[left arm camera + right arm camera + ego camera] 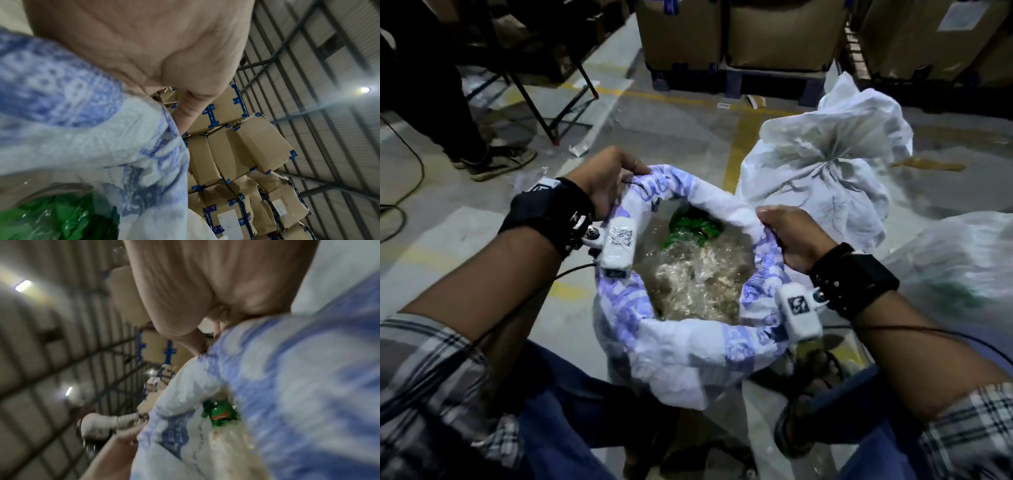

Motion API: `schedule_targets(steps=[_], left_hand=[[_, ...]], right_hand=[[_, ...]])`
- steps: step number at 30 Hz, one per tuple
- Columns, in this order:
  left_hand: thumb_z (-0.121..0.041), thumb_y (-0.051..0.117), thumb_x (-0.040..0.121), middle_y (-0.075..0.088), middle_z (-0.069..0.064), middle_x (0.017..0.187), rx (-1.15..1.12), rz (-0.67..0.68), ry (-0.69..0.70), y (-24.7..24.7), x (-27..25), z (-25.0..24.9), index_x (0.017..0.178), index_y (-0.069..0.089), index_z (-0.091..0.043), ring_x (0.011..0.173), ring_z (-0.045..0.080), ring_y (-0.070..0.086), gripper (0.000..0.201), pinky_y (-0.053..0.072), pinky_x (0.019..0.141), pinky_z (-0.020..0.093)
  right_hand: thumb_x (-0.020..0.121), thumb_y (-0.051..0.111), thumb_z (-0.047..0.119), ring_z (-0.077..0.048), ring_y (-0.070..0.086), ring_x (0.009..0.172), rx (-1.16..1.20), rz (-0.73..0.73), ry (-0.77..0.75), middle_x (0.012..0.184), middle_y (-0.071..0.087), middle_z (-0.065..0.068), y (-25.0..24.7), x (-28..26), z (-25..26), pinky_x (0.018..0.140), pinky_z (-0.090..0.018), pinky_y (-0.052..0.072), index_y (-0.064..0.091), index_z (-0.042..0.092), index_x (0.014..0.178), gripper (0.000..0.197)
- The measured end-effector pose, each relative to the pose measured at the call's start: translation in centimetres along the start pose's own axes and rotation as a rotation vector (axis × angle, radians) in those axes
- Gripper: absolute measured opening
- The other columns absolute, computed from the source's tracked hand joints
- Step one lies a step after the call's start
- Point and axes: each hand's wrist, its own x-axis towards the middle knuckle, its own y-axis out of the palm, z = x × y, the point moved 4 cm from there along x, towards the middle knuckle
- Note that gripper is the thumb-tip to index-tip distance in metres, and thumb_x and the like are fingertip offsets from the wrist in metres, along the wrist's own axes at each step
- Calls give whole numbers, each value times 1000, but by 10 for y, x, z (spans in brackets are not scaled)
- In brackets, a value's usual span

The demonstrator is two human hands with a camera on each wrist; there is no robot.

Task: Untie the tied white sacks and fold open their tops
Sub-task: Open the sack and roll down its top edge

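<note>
A white sack with blue print (681, 346) stands open between my knees, its top rolled outward into a thick rim. Clear and green plastic packets (693, 229) fill it. My left hand (602, 178) grips the rolled rim at the far left, fingers curled over the fabric (115, 142). My right hand (787, 236) grips the rim on the right side, thumb on top; the right wrist view shows the blurred blue-printed rim (287, 386) under the palm. A second white sack (822, 174) sits tied shut at the neck, behind and to the right.
A third whitish sack (955, 260) lies at the right edge. Stacked cardboard boxes on pallets (756, 37) line the back. Another person's legs and shoe (493, 161) and a folding table's legs (551, 102) stand at the left. Concrete floor with yellow lines (743, 137).
</note>
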Motion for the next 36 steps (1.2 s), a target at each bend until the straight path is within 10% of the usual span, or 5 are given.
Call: schedule_targets(steps=[6,14,22,27,36], left_hand=[[-11,44,87,73,12,71,-104,-73,77,-13,8,-7,85,72,-4,62,27,69,28,59,66,32],[-30,53,93,68,8,66,216,-162,76,-16,26,-2,86,65,-13,47,21,62,22,49,55,24],[-84,62,60,53,4,47,823,-422,204,-46,42,-2,65,59,-13,45,22,51,71,43,51,23],[-78,65,68,66,6,64,1180,-308,50,-57,30,-2,74,64,-11,57,22,61,67,44,53,23],[-22,59,97,63,19,85,511,-313,-15,-45,25,16,92,58,-2,73,30,63,21,57,80,48]], right_hand=[[87,50,75,-22,64,82,-1213,-259,-168,77,65,-2,-14,-30,14,73,-35,50,60,13,92,63],[103,54,27,-18,50,54,-420,-88,142,71,53,-7,-14,-30,-13,54,-27,44,55,13,74,32],[101,29,1,-35,66,89,128,-105,276,93,65,-23,-5,-21,-24,116,-50,37,59,-3,96,31],[80,38,-5,-44,70,82,385,-26,237,95,66,-29,-3,-14,-15,71,-54,59,67,-11,97,35],[93,49,0,-32,60,99,-704,-457,-380,108,61,-21,-5,-24,10,88,-43,52,56,5,118,27]])
